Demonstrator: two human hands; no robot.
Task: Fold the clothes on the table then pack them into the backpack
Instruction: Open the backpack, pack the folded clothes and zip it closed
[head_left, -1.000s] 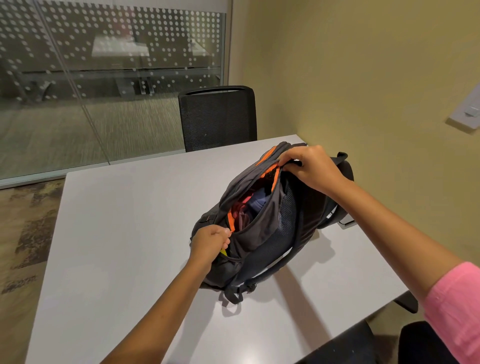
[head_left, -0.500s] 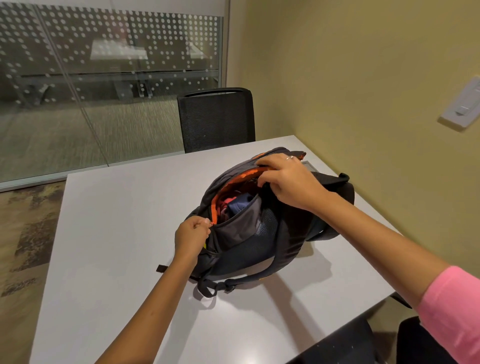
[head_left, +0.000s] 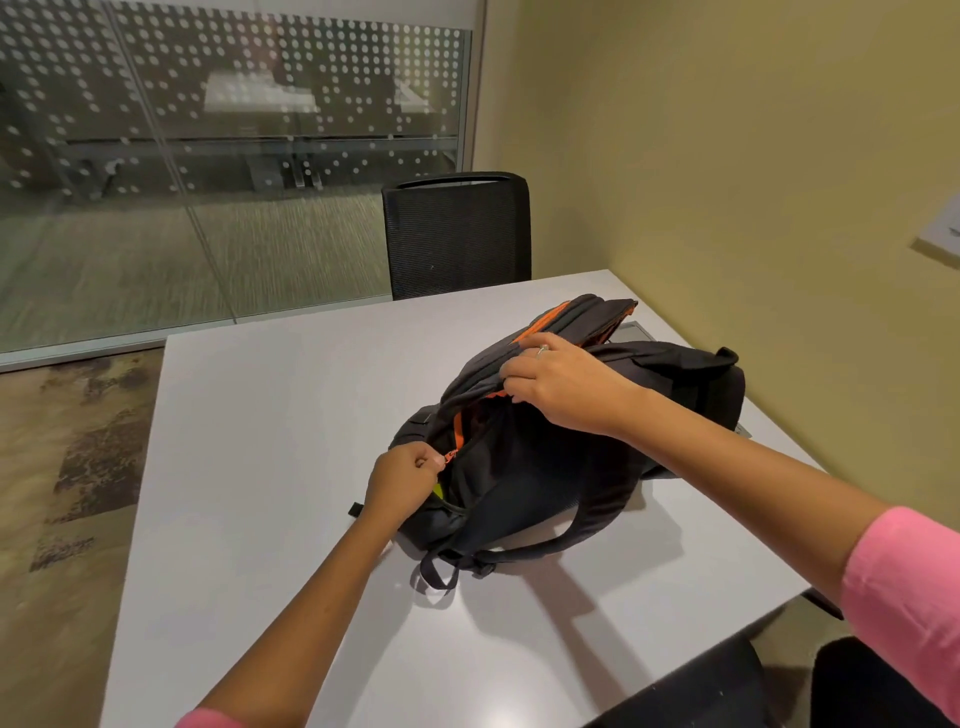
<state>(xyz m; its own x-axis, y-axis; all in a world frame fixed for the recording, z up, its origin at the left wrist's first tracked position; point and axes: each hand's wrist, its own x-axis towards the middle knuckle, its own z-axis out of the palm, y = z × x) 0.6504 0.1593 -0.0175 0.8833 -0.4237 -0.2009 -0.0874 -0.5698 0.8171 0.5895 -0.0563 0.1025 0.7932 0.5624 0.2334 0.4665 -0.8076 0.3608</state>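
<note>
Pink sleeves (head_left: 904, 592) frame a white counter (head_left: 270, 467). The left hand (head_left: 402, 483) pinches a zipper pull on the dark backpack (head_left: 545, 462) lying there; the right hand (head_left: 563, 387) grips its upper flap. Beyond stands a black mesh chair (head_left: 457, 234).

Backpack: you have a dark grey backpack (head_left: 545, 467) with orange zipper lining lying on its side on the white table (head_left: 270, 467), toward the right edge.
Opening: its main compartment gapes only narrowly at the near-left end, where an orange zipper strip (head_left: 457, 431) shows; you cannot make out the contents in the dark interior.
Straps: the padded shoulder strap (head_left: 524, 551) loops out over the tabletop on your side, its webbing tail curled beside it.
Top handle: it points toward the wall, at the far right.
Clothes: you see none outside the bag.
</note>
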